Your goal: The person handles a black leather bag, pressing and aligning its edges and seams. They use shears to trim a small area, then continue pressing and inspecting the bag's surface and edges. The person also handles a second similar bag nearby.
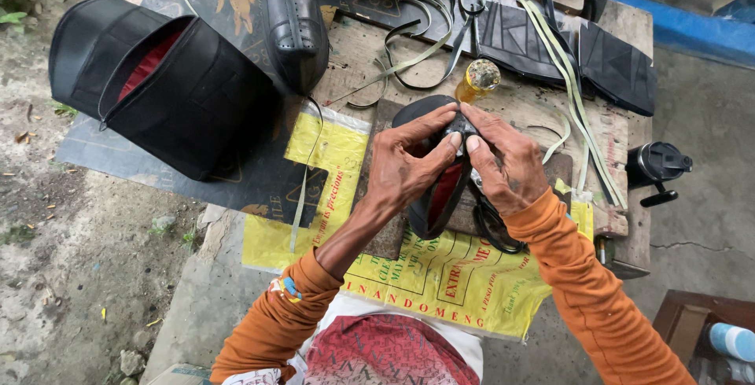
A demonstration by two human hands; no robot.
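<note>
Head view: the wooden surface fills the upper half of the frame, a big black bag with red lining open at upper left, a yellow printed sheet spread below it. At centre, both hands press on a small black pouch. The left hand has its grip clenched over the pouch's top edge; the right hand pinches the same edge, fingertips nearly touching. The yellow glue bottle stands just behind; a jolt from either wrist could tip it onto the pouch.
</note>
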